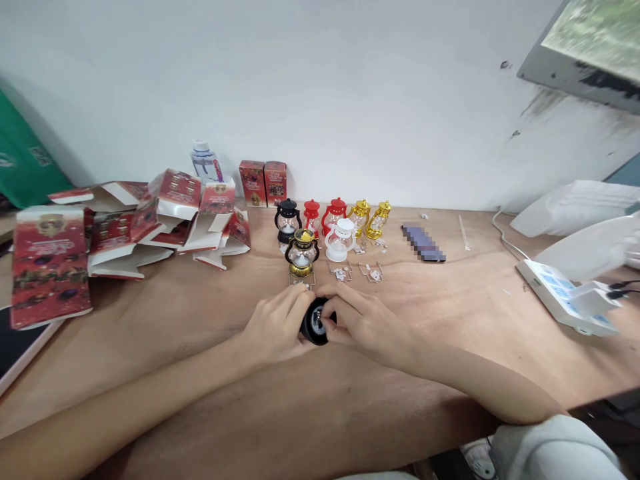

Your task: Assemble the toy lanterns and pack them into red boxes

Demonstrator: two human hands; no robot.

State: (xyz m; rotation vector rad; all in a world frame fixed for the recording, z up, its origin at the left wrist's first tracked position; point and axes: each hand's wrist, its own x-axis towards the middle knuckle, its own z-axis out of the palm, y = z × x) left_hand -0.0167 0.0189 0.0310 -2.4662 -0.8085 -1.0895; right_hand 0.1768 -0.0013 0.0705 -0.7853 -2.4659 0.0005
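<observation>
Gripping the black round piece (312, 334) over the wooden table (310, 407), my left hand (279, 321) is curling its fingers around the side, and the open end is facing me. My right hand (361, 325) is working right at that opening, thumb and fingertips pinching a small shiny part (319, 315); what exactly, I can't tell! I'm judging this a fitting or loosening step, and the next move is calling for a firm left hold and a delicate right touch. Just beyond, a black-and-gold lantern (302, 256) is standing upright, a white lantern (338, 251) near it, and wire pieces (341, 273) are lying close by. Farther back, red lanterns (336, 212) and gold lanterns (383, 215) are lining up; red cartons (50, 267) are crowding the left, while a phone (423, 244) is resting rightward.
</observation>
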